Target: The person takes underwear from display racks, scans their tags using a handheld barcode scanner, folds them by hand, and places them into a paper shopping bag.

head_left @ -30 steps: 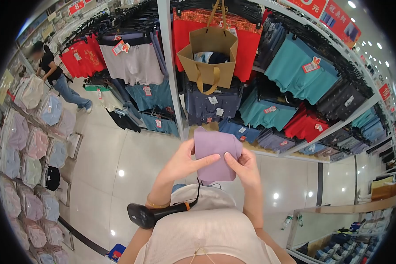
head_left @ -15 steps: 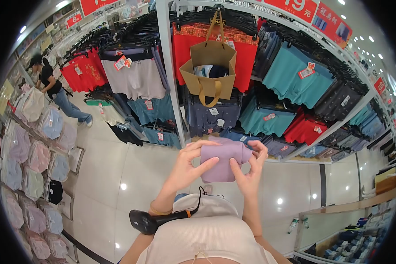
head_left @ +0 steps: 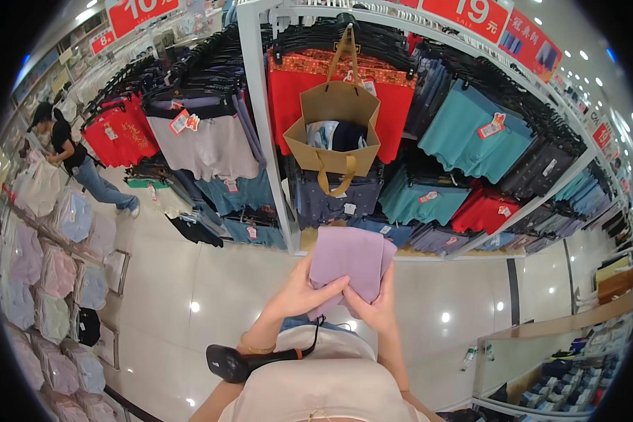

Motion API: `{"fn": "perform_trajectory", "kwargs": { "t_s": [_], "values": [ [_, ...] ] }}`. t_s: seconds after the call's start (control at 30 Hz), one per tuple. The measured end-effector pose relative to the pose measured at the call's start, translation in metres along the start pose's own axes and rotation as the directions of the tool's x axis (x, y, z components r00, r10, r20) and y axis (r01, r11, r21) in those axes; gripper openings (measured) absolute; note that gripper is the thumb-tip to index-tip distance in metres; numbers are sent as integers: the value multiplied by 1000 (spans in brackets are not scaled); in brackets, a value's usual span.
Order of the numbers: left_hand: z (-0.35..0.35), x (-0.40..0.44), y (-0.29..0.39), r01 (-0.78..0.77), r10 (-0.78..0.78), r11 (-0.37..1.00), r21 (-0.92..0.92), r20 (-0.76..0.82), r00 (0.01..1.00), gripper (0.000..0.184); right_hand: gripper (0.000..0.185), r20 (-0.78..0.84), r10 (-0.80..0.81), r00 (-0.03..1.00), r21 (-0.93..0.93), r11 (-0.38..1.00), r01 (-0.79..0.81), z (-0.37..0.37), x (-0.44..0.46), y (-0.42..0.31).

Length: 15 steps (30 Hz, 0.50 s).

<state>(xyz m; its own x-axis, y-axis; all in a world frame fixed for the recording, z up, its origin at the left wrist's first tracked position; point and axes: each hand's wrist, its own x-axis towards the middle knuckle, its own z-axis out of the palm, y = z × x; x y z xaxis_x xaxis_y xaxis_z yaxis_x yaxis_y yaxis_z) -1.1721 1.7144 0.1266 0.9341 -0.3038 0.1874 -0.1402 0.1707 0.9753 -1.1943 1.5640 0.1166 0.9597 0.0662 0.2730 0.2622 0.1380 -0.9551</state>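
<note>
A folded piece of purple cloth is held in front of my body, between both hands. My left hand grips its left side, with the thumb across the lower front and the other fingers hidden behind. On the lower right, my right hand holds it the same way, its thumb near the left one. Beyond the cloth hangs an open brown paper bag with folded items inside. A black handheld device with an orange ring lies against my left forearm.
Racks of hanging shorts stand ahead, held by a white frame post. Packaged garments hang at the left. A person stands at the far left. A glass-sided shelf is at the lower right.
The purple cloth has moved lower and its upper part now spreads flatter. My right fingers, raised and spread half a second ago, are behind the cloth. The view has shifted slightly.
</note>
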Motion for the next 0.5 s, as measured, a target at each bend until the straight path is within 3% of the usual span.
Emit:
{"fn": "perform_trajectory", "kwargs": {
  "t_s": [0.3, 0.5],
  "values": [
    [-64, 81, 19, -109, 107, 992, 60, 31, 994, 46, 67, -8, 2, 1000, 138, 990, 0, 26, 98, 26],
    [-102, 142, 43, -220, 220, 976, 9, -7, 976, 42, 62, -42, -152, 988, 48, 987, 154, 54, 174, 24]
  ]
}}
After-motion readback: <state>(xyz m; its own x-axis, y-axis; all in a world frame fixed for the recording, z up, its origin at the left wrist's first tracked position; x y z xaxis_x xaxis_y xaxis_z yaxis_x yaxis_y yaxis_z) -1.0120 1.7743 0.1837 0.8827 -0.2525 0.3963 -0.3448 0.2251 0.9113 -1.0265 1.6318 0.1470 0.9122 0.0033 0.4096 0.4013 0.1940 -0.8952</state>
